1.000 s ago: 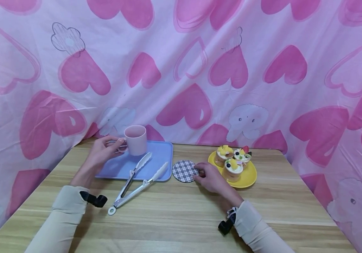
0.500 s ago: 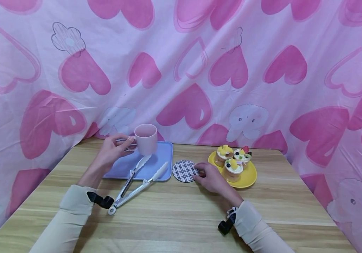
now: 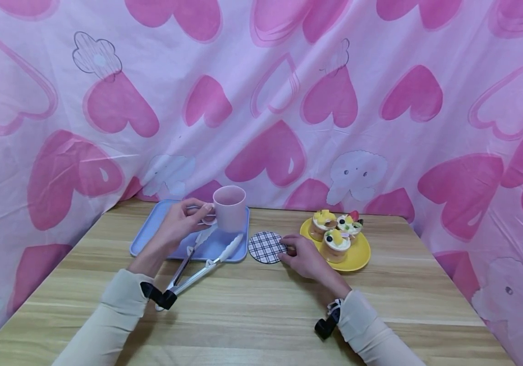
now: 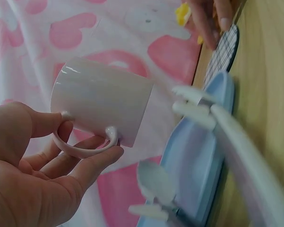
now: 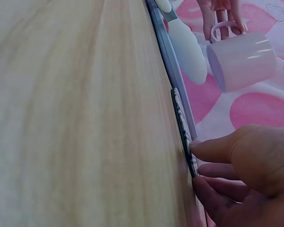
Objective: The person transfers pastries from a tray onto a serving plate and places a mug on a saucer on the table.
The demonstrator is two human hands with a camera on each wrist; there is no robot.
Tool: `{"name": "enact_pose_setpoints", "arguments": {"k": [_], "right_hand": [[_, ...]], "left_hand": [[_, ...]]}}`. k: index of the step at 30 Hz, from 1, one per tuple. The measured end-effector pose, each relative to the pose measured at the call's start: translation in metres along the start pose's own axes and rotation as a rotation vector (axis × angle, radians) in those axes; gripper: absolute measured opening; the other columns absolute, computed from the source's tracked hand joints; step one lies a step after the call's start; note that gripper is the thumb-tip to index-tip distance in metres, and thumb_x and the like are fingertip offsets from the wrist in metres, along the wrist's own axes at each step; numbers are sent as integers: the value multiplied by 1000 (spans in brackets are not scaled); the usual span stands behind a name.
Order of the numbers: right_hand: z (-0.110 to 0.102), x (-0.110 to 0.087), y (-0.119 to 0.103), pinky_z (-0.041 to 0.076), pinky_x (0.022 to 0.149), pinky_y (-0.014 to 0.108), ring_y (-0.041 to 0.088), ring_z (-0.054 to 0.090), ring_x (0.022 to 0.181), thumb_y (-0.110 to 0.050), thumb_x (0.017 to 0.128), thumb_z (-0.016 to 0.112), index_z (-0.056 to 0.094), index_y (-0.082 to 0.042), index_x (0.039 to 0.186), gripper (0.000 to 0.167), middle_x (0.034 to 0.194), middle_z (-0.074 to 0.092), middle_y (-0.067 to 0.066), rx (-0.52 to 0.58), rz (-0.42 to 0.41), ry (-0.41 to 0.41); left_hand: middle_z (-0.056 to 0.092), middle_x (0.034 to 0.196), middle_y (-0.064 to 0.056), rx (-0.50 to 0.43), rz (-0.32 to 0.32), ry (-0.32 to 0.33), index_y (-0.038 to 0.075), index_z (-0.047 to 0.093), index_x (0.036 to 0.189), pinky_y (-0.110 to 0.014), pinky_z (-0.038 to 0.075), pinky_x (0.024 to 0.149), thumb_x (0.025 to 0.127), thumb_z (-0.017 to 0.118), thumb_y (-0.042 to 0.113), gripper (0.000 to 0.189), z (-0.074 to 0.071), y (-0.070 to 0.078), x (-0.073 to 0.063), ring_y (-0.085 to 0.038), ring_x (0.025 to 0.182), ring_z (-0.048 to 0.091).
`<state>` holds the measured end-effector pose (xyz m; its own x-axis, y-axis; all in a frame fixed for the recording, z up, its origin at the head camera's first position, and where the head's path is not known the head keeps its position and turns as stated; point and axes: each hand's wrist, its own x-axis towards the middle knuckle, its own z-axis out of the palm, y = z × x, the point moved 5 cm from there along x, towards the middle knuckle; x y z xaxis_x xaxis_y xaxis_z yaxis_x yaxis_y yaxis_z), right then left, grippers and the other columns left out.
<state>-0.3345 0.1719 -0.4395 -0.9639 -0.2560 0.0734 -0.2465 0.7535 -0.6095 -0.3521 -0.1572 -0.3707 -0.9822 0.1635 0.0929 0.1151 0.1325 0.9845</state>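
In the head view my left hand (image 3: 181,221) grips the handle of a pale pink mug (image 3: 229,208), thumb and fingers around it. The mug is raised upright above the right part of a blue tray (image 3: 144,231); in the left wrist view a gap shows below the mug (image 4: 101,99). My right hand (image 3: 304,255) holds the near right edge of a round checked coaster (image 3: 265,247) between thumb and fingers. The coaster (image 5: 182,125) lies flat on the table in the right wrist view. Spread metal tongs (image 3: 206,269) rest with their pale tips on the tray.
A yellow plate (image 3: 359,254) right of the coaster bears three fruit-topped dessert cups (image 3: 336,245). The wooden table (image 3: 252,320) ends at a pink heart-patterned cloth (image 3: 261,137). The tongs' pivot end is partly hidden by the left wrist camera (image 3: 162,297).
My left hand has carried the mug to the right across the tray, rising slightly and then coming a little lower and nearer. The right hand and coaster have stayed put.
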Motion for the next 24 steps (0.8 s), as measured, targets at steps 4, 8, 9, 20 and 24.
{"name": "enact_pose_setpoints", "arguments": {"k": [4, 8, 9, 20, 24], "right_hand": [[0, 0, 1, 59, 105, 46, 27, 68, 127, -17, 100, 80, 72, -4, 138, 41, 147, 65, 14, -4, 0, -1], [0, 0, 0, 59, 105, 46, 27, 68, 126, -17, 100, 80, 72, -4, 138, 41, 146, 66, 14, -4, -3, 3], [0, 0, 0, 59, 105, 46, 27, 68, 126, -17, 100, 80, 72, -4, 138, 41, 146, 66, 14, -6, -5, 3], [-2, -2, -3, 59, 106, 47, 30, 69, 128, -17, 100, 80, 71, -2, 139, 42, 147, 66, 15, 1, -10, 3], [-2, -3, -3, 58, 107, 48, 30, 69, 127, -17, 100, 80, 71, -2, 139, 43, 147, 66, 16, 3, -7, 1]], "left_hand": [[70, 138, -30, -9, -2, -20, -7, 62, 134, -50, 60, 100, 109, 68, 27, 42, 14, -1, 1, -46, 123, 73], [71, 136, -30, -18, 4, -49, -7, 64, 132, -51, 61, 99, 110, 67, 25, 39, 26, -1, 1, -45, 121, 74], [72, 135, -29, -12, 6, -55, -6, 65, 131, -50, 61, 98, 110, 67, 25, 38, 29, -1, 1, -45, 120, 74], [76, 127, -25, 20, -5, -106, -2, 71, 129, -50, 62, 99, 109, 68, 28, 37, 50, -6, 4, -47, 119, 73], [75, 127, -25, 7, -11, -124, -2, 70, 130, -49, 62, 99, 108, 69, 28, 37, 56, -7, 8, -42, 114, 75]]}}
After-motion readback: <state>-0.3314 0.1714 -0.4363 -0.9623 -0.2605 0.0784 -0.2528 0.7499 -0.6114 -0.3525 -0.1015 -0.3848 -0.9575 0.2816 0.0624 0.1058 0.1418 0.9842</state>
